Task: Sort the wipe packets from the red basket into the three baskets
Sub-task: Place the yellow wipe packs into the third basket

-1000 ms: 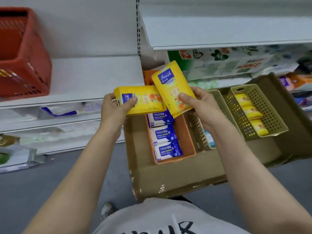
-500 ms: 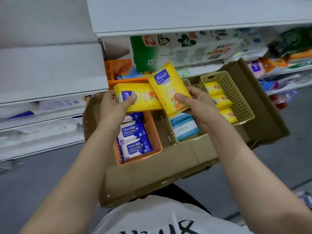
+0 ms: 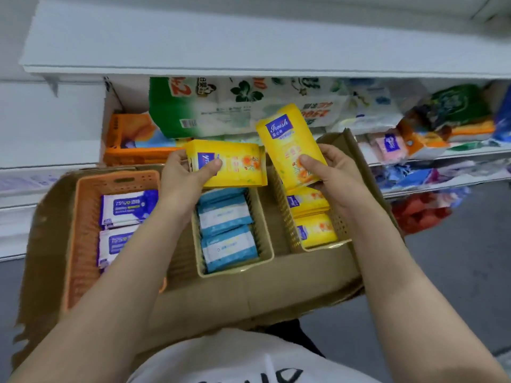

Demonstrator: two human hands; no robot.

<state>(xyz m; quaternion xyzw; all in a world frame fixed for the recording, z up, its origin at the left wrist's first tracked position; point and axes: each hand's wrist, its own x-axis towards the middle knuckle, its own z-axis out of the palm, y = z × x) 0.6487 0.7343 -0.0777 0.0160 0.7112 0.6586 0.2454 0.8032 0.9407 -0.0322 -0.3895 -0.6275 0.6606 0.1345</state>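
Both yellow packets (image 3: 232,167) now hover over right-hand baskets (image 3: 340,225).

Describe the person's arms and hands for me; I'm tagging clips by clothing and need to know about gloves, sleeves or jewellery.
Both forearms are bare, with no sleeves in view. The left hand and right hand wear no gloves, and no rings, watch or bracelet show on fingers or wrists. The only clothing in view is a white shirt with black lettering.
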